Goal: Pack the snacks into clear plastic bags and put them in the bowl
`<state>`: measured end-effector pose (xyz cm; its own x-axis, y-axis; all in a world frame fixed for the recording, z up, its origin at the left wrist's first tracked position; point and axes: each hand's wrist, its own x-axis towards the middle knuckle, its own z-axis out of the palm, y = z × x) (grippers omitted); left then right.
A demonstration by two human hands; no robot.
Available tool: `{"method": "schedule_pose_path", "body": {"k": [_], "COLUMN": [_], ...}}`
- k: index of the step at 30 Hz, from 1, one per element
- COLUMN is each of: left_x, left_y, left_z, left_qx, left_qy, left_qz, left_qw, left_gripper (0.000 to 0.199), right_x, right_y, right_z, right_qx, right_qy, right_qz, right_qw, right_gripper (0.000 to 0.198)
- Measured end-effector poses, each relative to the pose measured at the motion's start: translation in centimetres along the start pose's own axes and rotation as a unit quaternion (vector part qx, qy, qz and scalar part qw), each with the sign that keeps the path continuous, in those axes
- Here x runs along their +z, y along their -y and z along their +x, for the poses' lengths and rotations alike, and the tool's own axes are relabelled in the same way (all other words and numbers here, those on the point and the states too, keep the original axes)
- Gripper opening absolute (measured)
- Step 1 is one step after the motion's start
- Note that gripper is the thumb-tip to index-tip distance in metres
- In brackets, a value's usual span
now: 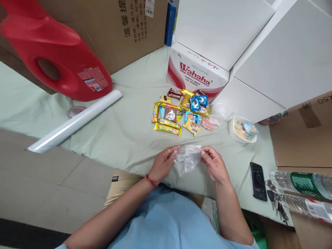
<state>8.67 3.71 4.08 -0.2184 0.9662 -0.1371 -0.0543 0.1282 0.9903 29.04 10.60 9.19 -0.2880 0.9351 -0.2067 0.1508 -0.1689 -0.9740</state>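
Clear plastic bag [188,159] spans the gap between the two hands at the near side of the cloth-covered worktop [135,124], nearer than the wrapped snacks [168,129]. The left hand [162,164] has its fingers pinched on the bag's upper left corner; the right hand [215,165] pinches the upper right. It looks thin, limp and very light, probably slippery and easily torn; the top corners seem the surest hold.

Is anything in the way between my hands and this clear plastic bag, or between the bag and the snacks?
Nothing visible: your left hand and right hand both hold the clear plastic bag directly, and only the pale green cloth shows between it and the wrapped snacks.
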Motion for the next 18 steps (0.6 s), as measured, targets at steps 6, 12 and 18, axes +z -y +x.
{"method": "schedule_pose_path", "body": {"k": [6,12,18], "left_x": [0.7,0.3,0.3], "left_y": [0.0,0.1,-0.1], "left_z": [0.3,-0.9,-1.0], "left_qx": [-0.130,0.173,0.268], "left_qy": [-0.032,-0.111,-0.068], "left_qz": [-0.194,0.166,0.268], "left_qw": [0.972,0.964,0.923], "left_gripper": [0.035,0.047,0.018], "right_x": [1.5,2.0,2.4], "right_y": [-1.9,-2.4,-2.2], "right_z": [-0.2,-0.5,-0.7], "right_qx": [0.063,0.002,-0.012], "right_qy": [-0.025,-0.047,-0.043], "right_qz": [0.075,0.039,0.002], "right_qw": [0.995,0.998,0.999], "right_gripper": [0.042,0.035,0.032]}}
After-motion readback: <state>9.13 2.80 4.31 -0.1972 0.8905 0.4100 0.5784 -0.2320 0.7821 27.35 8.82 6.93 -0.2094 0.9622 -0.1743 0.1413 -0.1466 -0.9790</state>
